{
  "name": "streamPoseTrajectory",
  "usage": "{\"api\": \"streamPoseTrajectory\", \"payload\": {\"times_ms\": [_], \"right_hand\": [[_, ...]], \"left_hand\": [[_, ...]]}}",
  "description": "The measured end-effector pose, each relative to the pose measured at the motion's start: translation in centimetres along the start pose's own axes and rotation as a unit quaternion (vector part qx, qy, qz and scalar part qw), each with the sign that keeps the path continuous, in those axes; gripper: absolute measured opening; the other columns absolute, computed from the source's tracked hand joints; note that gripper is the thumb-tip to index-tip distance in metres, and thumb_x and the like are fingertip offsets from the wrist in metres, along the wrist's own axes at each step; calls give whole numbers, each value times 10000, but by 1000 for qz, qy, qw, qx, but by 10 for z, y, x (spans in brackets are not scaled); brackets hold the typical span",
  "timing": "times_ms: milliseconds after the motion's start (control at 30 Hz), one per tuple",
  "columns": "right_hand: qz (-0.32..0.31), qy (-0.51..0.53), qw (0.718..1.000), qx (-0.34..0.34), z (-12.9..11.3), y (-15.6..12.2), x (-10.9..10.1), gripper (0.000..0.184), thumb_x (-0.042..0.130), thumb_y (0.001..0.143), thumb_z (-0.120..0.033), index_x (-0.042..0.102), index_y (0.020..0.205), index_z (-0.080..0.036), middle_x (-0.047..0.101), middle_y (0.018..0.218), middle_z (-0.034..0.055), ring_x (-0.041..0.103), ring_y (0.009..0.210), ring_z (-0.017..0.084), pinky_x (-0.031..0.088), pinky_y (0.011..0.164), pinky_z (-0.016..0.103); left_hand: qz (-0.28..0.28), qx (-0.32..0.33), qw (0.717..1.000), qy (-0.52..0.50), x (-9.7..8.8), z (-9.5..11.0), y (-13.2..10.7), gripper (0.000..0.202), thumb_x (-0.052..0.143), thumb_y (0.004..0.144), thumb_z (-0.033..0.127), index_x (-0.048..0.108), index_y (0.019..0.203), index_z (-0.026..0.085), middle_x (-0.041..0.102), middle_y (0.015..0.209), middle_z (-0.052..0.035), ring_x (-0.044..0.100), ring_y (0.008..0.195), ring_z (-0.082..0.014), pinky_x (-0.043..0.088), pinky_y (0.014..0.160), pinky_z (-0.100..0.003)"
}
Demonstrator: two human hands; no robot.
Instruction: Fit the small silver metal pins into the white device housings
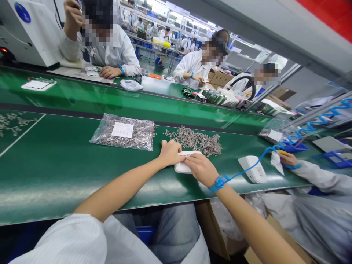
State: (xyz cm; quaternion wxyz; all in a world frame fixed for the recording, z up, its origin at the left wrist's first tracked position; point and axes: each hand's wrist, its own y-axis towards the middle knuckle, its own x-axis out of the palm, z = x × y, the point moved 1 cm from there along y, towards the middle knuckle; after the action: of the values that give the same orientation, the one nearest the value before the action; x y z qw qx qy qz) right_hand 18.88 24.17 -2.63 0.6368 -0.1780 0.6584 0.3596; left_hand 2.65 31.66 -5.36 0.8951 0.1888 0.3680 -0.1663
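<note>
A flat white plastic housing (183, 168) lies on the green work surface in front of me, partly covered by both hands. My left hand (169, 153) is closed on its left side, with the thumb along the top. My right hand (202, 169), wearing a blue wrist strap (219, 183), has its fingers pinched together over the housing's upper face. Whatever those fingertips hold, if anything, is hidden. Just behind the housing spreads a loose heap of small grey metal parts (194, 139). To the left, a clear zip bag (123, 132) with a white label contains similar parts.
Right of my hands stands a white plug-in device (253, 169). A coiled blue cord (310, 126) runs from my strap across the right side. A co-worker's hand (288, 158) holds a white cloth there. Other people in white coats sit across the green conveyor (121, 101).
</note>
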Motion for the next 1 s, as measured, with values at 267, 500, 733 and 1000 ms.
{"api": "streamPoseTrajectory", "payload": {"times_ms": [267,500,733,1000], "right_hand": [[39,-39,998,31,-4,-5,-13,237,481,978,-165,717,985,-171,713,1021,92,561,967,271,455,853,421],[218,0,962,164,19,-62,-20,158,531,959,-195,687,935,-189,707,941,75,580,877,251,470,837,416],[80,-13,991,104,-26,-32,-27,185,563,959,-263,702,1055,-190,648,935,74,490,892,238,368,769,369],[-38,-79,992,95,-39,-2,-24,134,580,957,-256,700,909,-219,598,860,48,445,897,225,241,697,361]], "left_hand": [[-2,37,999,39,-4,-1,-4,184,686,725,289,550,683,172,669,813,-28,527,949,-237,261,800,-400],[-13,40,997,62,-16,-4,-21,128,668,725,237,564,712,163,667,825,-11,529,921,-208,231,770,-366],[-21,35,996,75,-17,-1,-37,165,659,734,273,541,719,157,642,819,-4,526,918,-201,221,778,-362],[-8,16,997,81,-11,7,-51,216,662,725,324,520,733,161,629,808,0,530,895,-199,227,761,-363]]}}
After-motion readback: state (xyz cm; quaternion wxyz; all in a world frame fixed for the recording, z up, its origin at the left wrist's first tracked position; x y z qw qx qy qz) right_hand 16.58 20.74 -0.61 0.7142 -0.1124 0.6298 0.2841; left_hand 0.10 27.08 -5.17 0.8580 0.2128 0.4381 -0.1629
